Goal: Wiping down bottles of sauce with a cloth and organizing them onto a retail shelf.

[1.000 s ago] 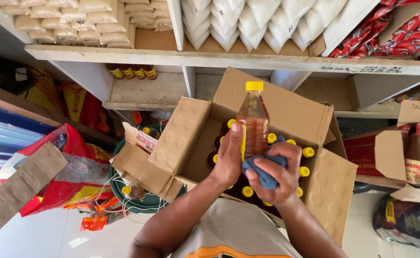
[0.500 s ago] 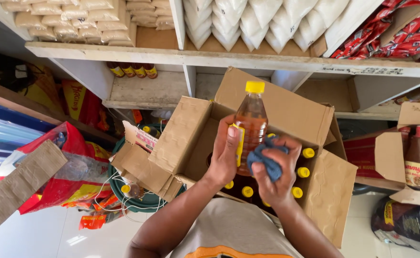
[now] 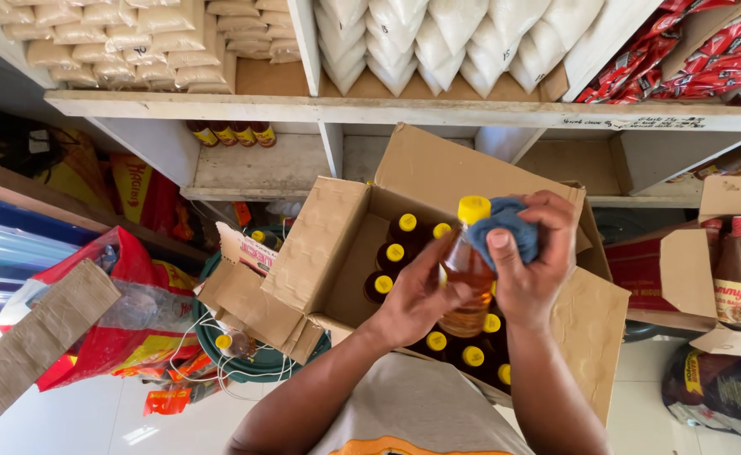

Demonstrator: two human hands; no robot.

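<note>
So we've got the bottle [image 3: 465, 278] up out of the cardboard box [image 3: 438, 181] and held over it. It's a clear one with amber liquid and a yellow cap. Our left hand [image 3: 417, 297] is wrapped around the lower body of it, fingers closed on the side, holding it upright with a slight tilt.

What's changed: half a second ago the blue cloth [image 3: 505, 227] was down around the middle of the bottle, and a second ago lower still, near the base. Now our right hand [image 3: 529, 265] has carried it up to the shoulder and neck, just beside the cap, with thumb and fingers bunched tight on the cloth and pressing it against the bottle. So the wipe has run from bottom to top, and to us it looks like the body is mostly covered and only the cap end is left.

Below it, more yellow-capped bottles [image 3: 404, 240] sit in rows inside the box, flaps open. A few similar bottles [image 3: 227, 132] stand on the shelf [image 3: 252, 173] behind, well apart from our hands.
</note>
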